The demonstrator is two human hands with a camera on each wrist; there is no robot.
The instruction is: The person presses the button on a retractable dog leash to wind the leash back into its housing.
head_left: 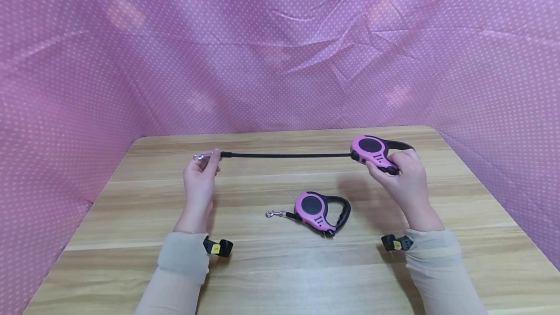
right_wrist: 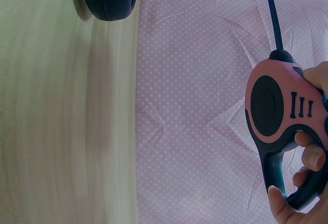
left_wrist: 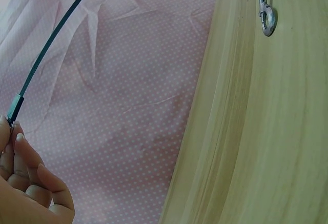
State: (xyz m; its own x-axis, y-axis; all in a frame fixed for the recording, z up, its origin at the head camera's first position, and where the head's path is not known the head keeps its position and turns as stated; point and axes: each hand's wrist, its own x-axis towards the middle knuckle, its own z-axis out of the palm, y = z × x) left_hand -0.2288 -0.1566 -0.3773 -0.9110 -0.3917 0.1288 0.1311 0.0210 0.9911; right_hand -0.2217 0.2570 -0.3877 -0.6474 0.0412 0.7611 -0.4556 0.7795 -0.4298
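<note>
My right hand [head_left: 408,179] grips the black handle of a pink and black retractable dog leash [head_left: 368,148], fingers through the loop and thumb on the casing. From its nozzle a black cord [head_left: 288,155] runs taut to the left, above the table. At the cord's far end, my left hand [head_left: 202,174] pinches the metal snap hook [head_left: 199,157] between thumb and fingers. A second pink and black leash [head_left: 311,205] lies on the table between the forearms, its cord drawn in and its silver snap hook [head_left: 274,214] pointing left.
The wood-grain table [head_left: 306,276] has rounded back corners. Pink polka-dot cloth [head_left: 280,62] hangs close behind it and along both sides. Each wrist wears a black camera, one on the left sleeve [head_left: 181,259] and one on the right sleeve [head_left: 433,252].
</note>
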